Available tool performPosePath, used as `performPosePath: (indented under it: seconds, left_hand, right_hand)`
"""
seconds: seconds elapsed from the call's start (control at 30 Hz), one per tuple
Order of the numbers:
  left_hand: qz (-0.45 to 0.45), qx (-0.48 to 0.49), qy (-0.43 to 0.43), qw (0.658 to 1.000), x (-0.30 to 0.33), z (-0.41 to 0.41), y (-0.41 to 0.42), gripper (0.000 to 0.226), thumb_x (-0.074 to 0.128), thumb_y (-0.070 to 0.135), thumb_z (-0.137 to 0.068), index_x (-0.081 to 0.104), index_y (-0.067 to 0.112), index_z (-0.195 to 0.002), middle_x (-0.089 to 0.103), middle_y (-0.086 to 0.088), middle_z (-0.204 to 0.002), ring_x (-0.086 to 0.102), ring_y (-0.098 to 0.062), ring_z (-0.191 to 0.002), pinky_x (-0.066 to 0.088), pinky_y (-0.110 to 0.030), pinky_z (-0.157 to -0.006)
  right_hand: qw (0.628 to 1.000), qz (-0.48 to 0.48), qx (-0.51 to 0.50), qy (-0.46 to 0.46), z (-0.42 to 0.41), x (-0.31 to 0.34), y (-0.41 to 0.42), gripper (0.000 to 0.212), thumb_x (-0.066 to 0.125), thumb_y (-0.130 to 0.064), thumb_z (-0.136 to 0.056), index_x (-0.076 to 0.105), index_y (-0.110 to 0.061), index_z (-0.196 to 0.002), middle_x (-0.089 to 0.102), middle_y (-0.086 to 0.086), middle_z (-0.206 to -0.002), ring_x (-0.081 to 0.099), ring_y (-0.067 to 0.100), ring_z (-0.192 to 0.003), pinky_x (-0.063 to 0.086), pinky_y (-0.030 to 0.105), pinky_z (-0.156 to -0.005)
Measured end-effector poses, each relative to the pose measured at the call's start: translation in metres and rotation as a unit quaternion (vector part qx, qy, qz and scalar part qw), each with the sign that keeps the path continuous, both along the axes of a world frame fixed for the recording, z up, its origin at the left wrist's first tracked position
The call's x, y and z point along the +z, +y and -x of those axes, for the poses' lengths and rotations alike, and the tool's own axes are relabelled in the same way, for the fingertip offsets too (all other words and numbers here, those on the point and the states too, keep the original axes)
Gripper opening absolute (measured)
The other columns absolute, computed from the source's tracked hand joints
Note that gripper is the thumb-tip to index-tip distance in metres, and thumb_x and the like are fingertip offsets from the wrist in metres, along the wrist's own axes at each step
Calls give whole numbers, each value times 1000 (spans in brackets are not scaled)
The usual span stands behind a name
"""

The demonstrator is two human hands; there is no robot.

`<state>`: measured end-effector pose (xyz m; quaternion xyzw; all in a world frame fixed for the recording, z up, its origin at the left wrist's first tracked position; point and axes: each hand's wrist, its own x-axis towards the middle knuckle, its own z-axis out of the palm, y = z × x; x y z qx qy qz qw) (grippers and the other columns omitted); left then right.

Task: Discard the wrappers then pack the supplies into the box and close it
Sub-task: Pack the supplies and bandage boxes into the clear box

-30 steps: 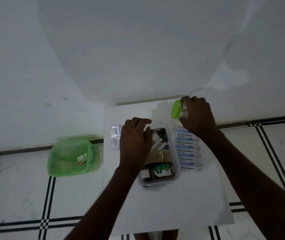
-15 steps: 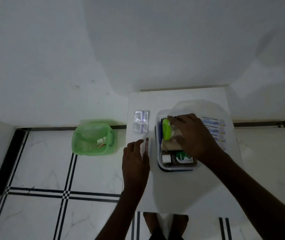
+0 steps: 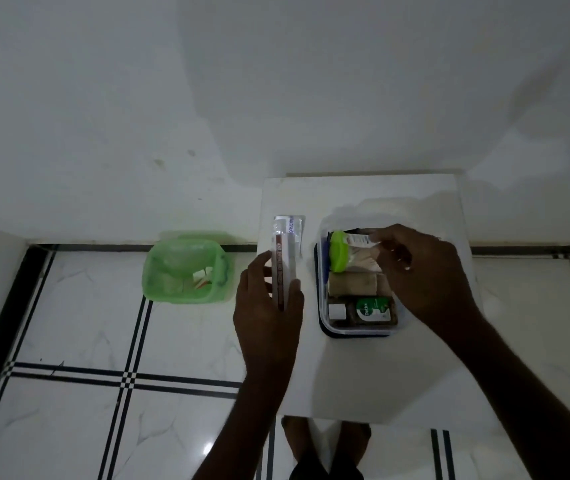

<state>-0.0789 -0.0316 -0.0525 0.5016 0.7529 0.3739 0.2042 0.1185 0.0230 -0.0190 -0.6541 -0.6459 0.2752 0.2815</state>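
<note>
Two hand-held supplies: carton left, jar right.

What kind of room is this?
Probably a room in a home. The floor is glossy white tile with black lines, a plain white wall rises behind, and a small green bin sits beside a white table.

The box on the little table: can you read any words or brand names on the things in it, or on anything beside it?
"Dettol": on the green label of the brown bottle lying at the near end of the box.
White label on the green-capped container under the right hand: print too small to read.
Long narrow carton in the left hand: reddish print, blurred.
Clear packet behind the carton: bluish print, unreadable.
</note>
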Motion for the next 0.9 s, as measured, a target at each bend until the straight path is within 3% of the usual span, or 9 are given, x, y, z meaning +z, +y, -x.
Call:
performPosePath:
  seconds: [0.1,0.17,0.3,0.37,0.43,0.53,0.67,0.8,0.9]
  left_hand:
    - [-23,-99,-46,994,22,-26,3,52,74,29,-87,55,20,-135,64,5,-118,65,-12,-94,56,-24,-77]
    - [12,-170,-60,983,21,-44,9,55,73,31,-87,54,19,-137,64,3,-122,65,-15,-100,58,-32,-82]
    - [9,-260,-13,965,14,-51,23,46,68,34,-85,64,15,-126,70,-4,-119,64,-20,-105,53,-30,-88]
    - [-28,-261,76,962,8,-48,34,35,60,30,-88,68,16,-119,70,-3,-116,60,-22,-106,49,-33,-90]
    - [-24,-254,177,951,-1,-48,50,36,64,22,-86,67,17,-121,68,-2,-122,56,-26,-116,45,-40,-96]
    - [-5,-259,276,926,-16,-47,65,39,69,18,-81,69,20,-119,69,-1,-124,55,-30,-122,39,-44,-100]
    - [-14,-234,312,921,-22,-38,69,36,72,23,-81,71,23,-117,72,4,-120,55,-29,-124,38,-44,-99]
    - [-23,-237,315,919,-24,-40,65,40,73,15,-78,71,21,-117,71,3,-123,54,-31,-126,41,-45,-98]
    - [-18,-234,303,924,-26,-41,66,38,68,14,-81,70,20,-118,70,2,-124,54,-31,-125,40,-44,-97]
  right_hand:
    - [982,117,-17,148,12,11,-5,18,63,-27,-92,68,-20,-108,73,-3,-98,69,10,-84,61,29,-72]
    - [977,135,-30,161,16,12,-7,25,65,-27,-90,65,-21,-114,73,-3,-99,71,11,-82,63,32,-67]
    - [995,55,-79,33,-1,3,-10,28,68,-22,-88,64,-15,-115,76,5,-98,72,14,-75,62,33,-63]
    - [996,13,-84,-36,-14,-2,-10,27,66,-24,-89,64,-13,-113,76,7,-102,73,19,-78,62,35,-64]
    - [993,0,-80,-86,-20,-8,-8,29,61,-28,-90,65,-12,-113,76,7,-102,73,25,-84,60,33,-64]
    - [987,4,-71,-145,-12,-20,-4,39,57,-30,-90,63,-9,-122,70,13,-101,69,29,-86,60,39,-69]
    - [974,42,-73,-211,0,-35,-2,55,55,-30,-94,47,-3,-141,57,20,-120,64,32,-97,58,41,-75]
    - [973,40,-69,-217,1,-52,-8,66,50,-34,-98,25,-11,-154,44,22,-142,47,35,-127,53,46,-88]
    - [976,30,-48,-209,3,-64,-7,70,52,-32,-98,15,-19,-157,42,23,-146,49,36,-126,54,46,-88]
